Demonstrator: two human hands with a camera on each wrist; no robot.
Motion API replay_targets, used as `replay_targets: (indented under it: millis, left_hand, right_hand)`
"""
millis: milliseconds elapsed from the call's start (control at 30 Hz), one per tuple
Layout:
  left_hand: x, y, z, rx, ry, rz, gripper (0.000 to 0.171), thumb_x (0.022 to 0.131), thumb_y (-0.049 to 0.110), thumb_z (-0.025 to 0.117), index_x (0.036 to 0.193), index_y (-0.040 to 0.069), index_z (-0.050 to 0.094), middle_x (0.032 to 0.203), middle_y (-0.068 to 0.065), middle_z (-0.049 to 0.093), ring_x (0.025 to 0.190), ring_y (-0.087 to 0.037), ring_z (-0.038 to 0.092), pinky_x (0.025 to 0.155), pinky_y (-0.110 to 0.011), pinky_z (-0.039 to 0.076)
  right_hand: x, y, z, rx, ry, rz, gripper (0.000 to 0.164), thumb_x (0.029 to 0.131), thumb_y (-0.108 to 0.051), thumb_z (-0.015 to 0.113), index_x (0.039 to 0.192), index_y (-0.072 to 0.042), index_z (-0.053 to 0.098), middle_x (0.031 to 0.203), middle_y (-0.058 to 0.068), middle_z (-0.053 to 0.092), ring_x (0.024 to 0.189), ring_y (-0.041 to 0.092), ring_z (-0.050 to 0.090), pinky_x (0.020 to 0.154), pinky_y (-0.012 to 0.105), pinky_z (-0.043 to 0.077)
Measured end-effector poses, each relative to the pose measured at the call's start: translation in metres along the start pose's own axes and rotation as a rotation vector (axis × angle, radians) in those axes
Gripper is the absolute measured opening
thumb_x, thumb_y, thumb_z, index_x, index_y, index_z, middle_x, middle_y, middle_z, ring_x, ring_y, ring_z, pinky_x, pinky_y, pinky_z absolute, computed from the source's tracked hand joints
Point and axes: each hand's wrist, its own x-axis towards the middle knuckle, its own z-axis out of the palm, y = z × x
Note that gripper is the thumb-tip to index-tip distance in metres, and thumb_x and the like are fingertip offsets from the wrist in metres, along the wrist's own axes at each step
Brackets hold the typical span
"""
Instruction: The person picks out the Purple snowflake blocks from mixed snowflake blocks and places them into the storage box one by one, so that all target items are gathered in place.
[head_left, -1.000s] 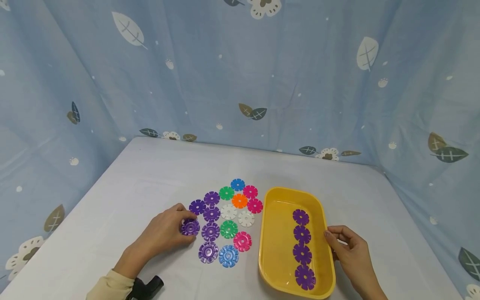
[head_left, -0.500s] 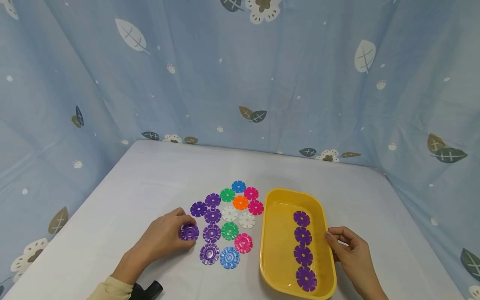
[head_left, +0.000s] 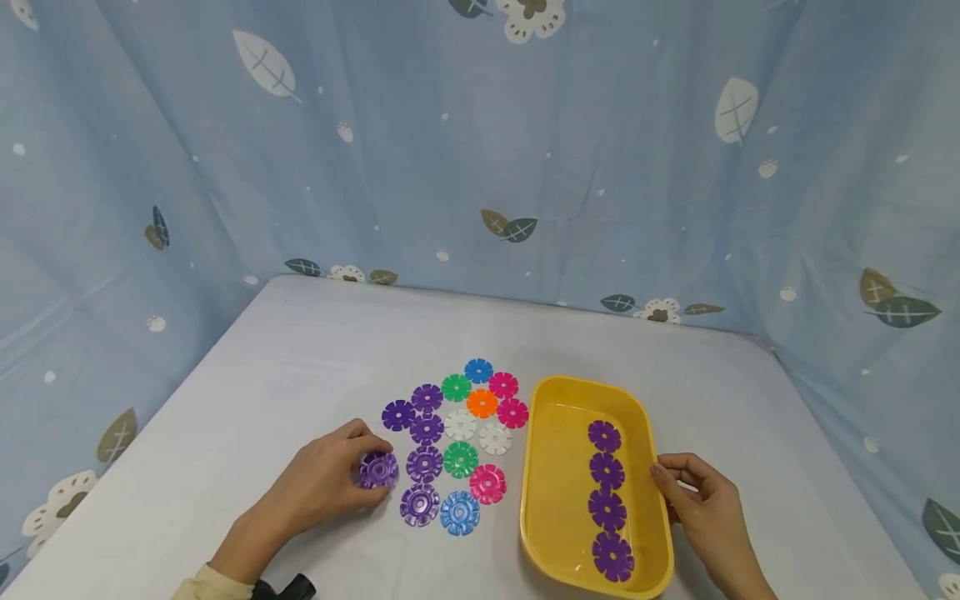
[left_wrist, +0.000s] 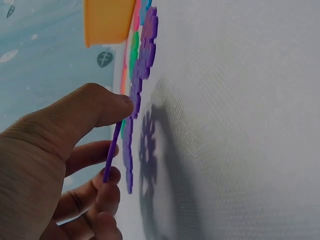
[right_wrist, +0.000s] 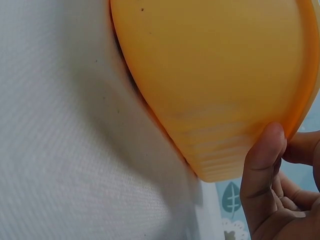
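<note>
Black, a rounded object [head_left: 291, 588] sits beside the left cuff [head_left: 212, 585] (too cropped to identify). Just beyond, the left hand [head_left: 318, 477] pinches one purple disc [head_left: 378, 471] by its edges, lifted off the white tabletop [head_left: 315, 358]. That edge grip is, I judge, the weak point: so thin and glossy a piece could twist or slip out, and a low pass might nudge the loose purple discs [head_left: 431, 455] beside it. Across from it, the right hand [head_left: 708, 512] grips the yellow tray [head_left: 555, 508] at its rim, thumb against fingers; an upward tug there could tilt it and slide the row of four discs [head_left: 609, 500] inside. Mixed-colour discs [head_left: 489, 433] crowd close to the tray's left wall, where a shove could scatter them. No brand, label or writing is readable, not even on the leaf-printed curtain [head_left: 562, 167] behind.
</note>
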Motion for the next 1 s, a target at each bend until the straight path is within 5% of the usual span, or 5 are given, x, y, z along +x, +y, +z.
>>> replay_targets:
  millis: [1000]
  left_hand:
    - [-0.030,0.021,0.001,-0.063,-0.040,0.027,0.041,0.070,0.034,0.088,0.107,0.022,0.076,0.095,0.018,0.051,0.073,0.000,0.049,0.064,-0.021,0.047]
  right_hand:
    - [0.001,0.001,0.000,-0.027,0.006,-0.027,0.039,0.099,-0.031,0.064,0.119,0.003,0.060,0.100,0.014,0.068,0.074,0.019,0.070,0.061,0.036,0.059]
